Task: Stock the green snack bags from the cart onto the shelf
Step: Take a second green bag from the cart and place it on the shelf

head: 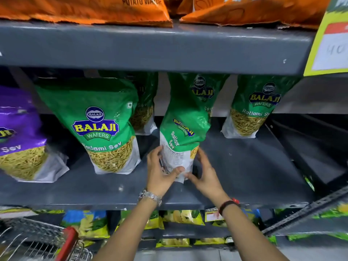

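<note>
A green Ratlami Sev snack bag (185, 127) stands turned sideways on the grey shelf (244, 166), its white bottom end held from both sides. My left hand (160, 172) grips its left lower edge and my right hand (205, 174) grips its right lower edge. Other green bags stand on the same shelf: one (101, 125) at the left front, one (145, 102) behind it, one (201, 89) behind the held bag, and one (254, 106) at the right. The cart (37, 242) shows at the bottom left with its red handle.
A purple Sev bag (18, 136) stands at the far left of the shelf. Orange wafer bags (84, 8) lie on the shelf above. A yellow price sign (329, 44) hangs at the upper right. Yellow-green bags (180, 217) fill the lower shelf.
</note>
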The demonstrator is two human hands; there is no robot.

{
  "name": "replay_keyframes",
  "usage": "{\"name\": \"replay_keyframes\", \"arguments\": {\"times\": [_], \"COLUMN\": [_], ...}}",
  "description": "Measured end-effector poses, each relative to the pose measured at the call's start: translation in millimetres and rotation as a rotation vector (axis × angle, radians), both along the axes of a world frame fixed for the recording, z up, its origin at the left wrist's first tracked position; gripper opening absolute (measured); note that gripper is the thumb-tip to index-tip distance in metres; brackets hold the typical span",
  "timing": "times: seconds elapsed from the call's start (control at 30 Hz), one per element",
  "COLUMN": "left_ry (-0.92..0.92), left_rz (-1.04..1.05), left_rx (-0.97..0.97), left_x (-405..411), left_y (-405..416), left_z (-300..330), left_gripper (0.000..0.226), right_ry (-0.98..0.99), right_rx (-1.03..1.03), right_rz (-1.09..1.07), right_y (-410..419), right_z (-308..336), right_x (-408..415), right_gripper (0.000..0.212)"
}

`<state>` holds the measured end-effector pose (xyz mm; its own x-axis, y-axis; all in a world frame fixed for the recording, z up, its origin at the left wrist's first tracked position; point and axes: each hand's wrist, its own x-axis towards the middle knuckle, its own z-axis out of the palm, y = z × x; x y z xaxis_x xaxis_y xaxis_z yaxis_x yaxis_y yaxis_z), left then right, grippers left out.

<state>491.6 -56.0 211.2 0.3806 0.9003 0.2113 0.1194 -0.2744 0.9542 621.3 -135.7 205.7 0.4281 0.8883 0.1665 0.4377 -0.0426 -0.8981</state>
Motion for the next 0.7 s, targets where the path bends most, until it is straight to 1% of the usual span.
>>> {"name": "replay_keyframes", "arguments": {"times": [0.07, 0.1, 0.13, 0.17, 0.2, 0.27, 0.3, 0.37, 0.4, 0.43, 0.5, 0.53, 0.57, 0.63, 0.7], "left_ry": [0.071, 0.084, 0.068, 0.045, 0.037, 0.057, 0.074, 0.151, 0.192, 0.216, 0.214, 0.18, 0.135, 0.084, 0.095], "left_rz": [-0.014, -0.002, 0.01, 0.019, 0.015, -0.088, -0.179, -0.327, -0.356, -0.357, -0.305, -0.282, -0.265, -0.235, -0.209], "left_rx": [0.05, 0.05, 0.024, -0.005, -0.026, -0.089, -0.132, -0.191, -0.206, -0.207, -0.209, -0.224, -0.242, -0.265, -0.24], "left_x": [3.3, 4.7, 5.6, 5.7, 4.8, -1.7, -6.6, -16.9, -20.6, -22.2, -22.6, -22.4, -22.3, -22.5, -21.0], "left_y": [3.6, 6.5, 10.2, 15.5, 21.7, 36.7, 45.1, 58.2, 62.5, 64.8, 62.0, 58.5, 53.9, 46.6, 44.4], "left_z": [-0.9, 1.8, 5.8, 9.2, 12.3, 16.2, 16.2, 16.3, 14.5, 12.3, 9.0, 7.2, 6.3, 5.7, 3.2], "left_gripper": [0.103, 0.111, 0.113, 0.111, 0.103, 0.089, 0.087, 0.09, 0.093, 0.094, 0.09, 0.093, 0.099, 0.111, 0.123], "right_ry": [-0.022, -0.018, -0.023, -0.038, -0.049, -0.004, 0.045, 0.104, 0.112, 0.121, 0.165, 0.192, 0.199, 0.151, 0.105], "right_rx": [0.032, 0.056, 0.081, 0.098, 0.111, 0.132, 0.115, 0.013, -0.034, -0.062, -0.077, -0.075, -0.065, -0.019, 0.018], "right_rz": [0.004, -0.023, -0.05, -0.079, -0.117, -0.196, -0.199, -0.092, -0.005, 0.082, 0.198, 0.195, 0.158, 0.044, -0.043], "right_y": [-0.4, -2.4, -5.4, -8.0, -8.5, -4.2, 0.5, 11.4, 16.6, 21.0, 27.4, 29.1, 30.4, 30.1, 27.6], "right_z": [-2.8, -5.3, -7.9, -9.4, -10.1, -7.5, -4.5, 2.2, 5.4, 8.9, 10.9, 10.1, 8.8, 4.2, 0.4], "right_x": [-10.0, -14.2, -16.3, -16.1, -12.8, -0.6, 7.1, 21.2, 26.2, 29.1, 32.1, 31.5, 29.1, 22.6, 13.3], "right_gripper": [0.074, 0.065, 0.059, 0.054, 0.05, 0.043, 0.049, 0.084, 0.097, 0.103, 0.1, 0.095, 0.09, 0.085, 0.087]}}
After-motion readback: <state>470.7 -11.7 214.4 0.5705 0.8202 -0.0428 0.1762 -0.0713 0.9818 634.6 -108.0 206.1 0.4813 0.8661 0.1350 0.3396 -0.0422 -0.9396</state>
